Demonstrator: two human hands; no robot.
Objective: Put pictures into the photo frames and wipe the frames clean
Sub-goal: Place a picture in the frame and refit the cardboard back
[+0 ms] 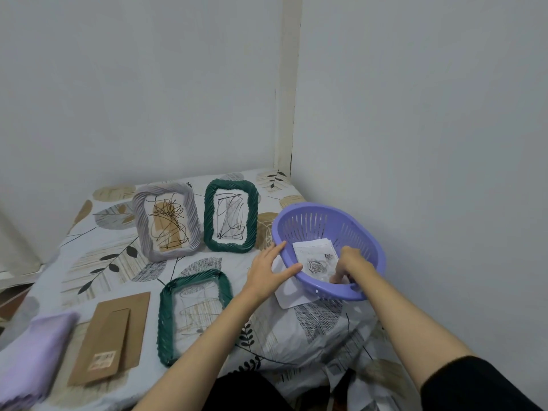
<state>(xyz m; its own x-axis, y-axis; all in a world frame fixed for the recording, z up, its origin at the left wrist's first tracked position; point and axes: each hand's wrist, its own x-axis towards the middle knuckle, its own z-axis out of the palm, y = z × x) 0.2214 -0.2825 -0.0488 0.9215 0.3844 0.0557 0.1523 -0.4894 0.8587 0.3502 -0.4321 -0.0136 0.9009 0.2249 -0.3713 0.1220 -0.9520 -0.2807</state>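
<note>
Rose picture [316,264] lies in the purple basket [367,247] near the bed's right edge; right hand [351,262] pinches its near corner, left hand [271,272], fingers straight, steadies the rim.

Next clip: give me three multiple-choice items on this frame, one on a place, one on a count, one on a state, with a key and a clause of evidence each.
1. Where is the rose picture?
A. In the basket
B. On the backing board
C. In the lying frame

2. How many green frames are there?
A. One
B. Two
C. Three

3. What is the left hand doing?
A. Wiping with the cloth
B. Lifting a frame
C. Resting on the basket rim with straight fingers

Key:
1 A: the picture lies on the basket floor, where the right hand reaches.
2 B: one green frame stands beside the grey frame, the other lies flat.
3 C: its fingers lie straight against the rim, with no grip.
</note>
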